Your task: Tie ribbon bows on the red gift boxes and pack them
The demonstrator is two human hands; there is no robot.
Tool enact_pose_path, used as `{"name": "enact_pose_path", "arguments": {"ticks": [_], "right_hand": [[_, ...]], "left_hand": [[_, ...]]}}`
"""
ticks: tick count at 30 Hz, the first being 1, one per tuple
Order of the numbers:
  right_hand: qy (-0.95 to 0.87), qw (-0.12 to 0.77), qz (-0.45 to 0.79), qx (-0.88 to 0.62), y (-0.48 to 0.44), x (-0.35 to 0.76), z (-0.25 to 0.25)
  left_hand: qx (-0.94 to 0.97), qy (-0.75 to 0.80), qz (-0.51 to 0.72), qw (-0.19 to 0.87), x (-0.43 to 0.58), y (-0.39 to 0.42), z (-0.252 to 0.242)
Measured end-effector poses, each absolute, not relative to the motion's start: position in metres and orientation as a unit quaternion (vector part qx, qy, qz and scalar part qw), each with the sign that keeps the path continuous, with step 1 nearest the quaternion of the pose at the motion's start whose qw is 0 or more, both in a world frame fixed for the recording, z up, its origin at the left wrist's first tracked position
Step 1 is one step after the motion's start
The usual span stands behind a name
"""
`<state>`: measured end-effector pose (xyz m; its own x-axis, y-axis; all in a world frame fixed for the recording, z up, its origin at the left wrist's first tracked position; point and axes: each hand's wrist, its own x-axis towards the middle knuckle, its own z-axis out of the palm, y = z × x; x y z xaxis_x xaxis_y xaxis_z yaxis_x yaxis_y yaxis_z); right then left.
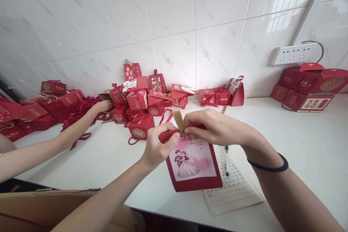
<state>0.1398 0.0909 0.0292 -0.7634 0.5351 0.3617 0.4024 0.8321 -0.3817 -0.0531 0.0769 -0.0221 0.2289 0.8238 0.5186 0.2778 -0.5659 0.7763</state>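
Observation:
My left hand (159,145) and my right hand (214,127) are both closed on the top edge of a flat red gift bag (194,166) printed with a cartoon bride and groom. The bag hangs down over the white counter (299,141). A tan paper tab (179,120) sticks up between my fingers at the bag's top. Under the bag lies a lined sheet of paper (233,185) with a pen (226,159) on it.
A heap of red gift boxes with ribbons (144,98) sits against the tiled wall. More red boxes lie at the far left (29,112) and far right (310,87). Another person's arm (67,134) reaches to the left heap. A white power strip (296,53) hangs on the wall.

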Motion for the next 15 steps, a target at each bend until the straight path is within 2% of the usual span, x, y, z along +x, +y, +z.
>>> {"name": "enact_pose_path", "arguments": {"ticks": [8, 15], "right_hand": [[-0.912, 0.249, 0.182, -0.27, 0.092, 0.137, 0.029], [-0.864, 0.308, 0.193, -0.349, 0.09, 0.135, 0.031]], "left_hand": [[0.71, 0.382, 0.493, 0.328, -0.053, 0.082, -0.023], [0.632, 0.316, 0.49, 0.51, -0.057, 0.086, -0.035]]}}
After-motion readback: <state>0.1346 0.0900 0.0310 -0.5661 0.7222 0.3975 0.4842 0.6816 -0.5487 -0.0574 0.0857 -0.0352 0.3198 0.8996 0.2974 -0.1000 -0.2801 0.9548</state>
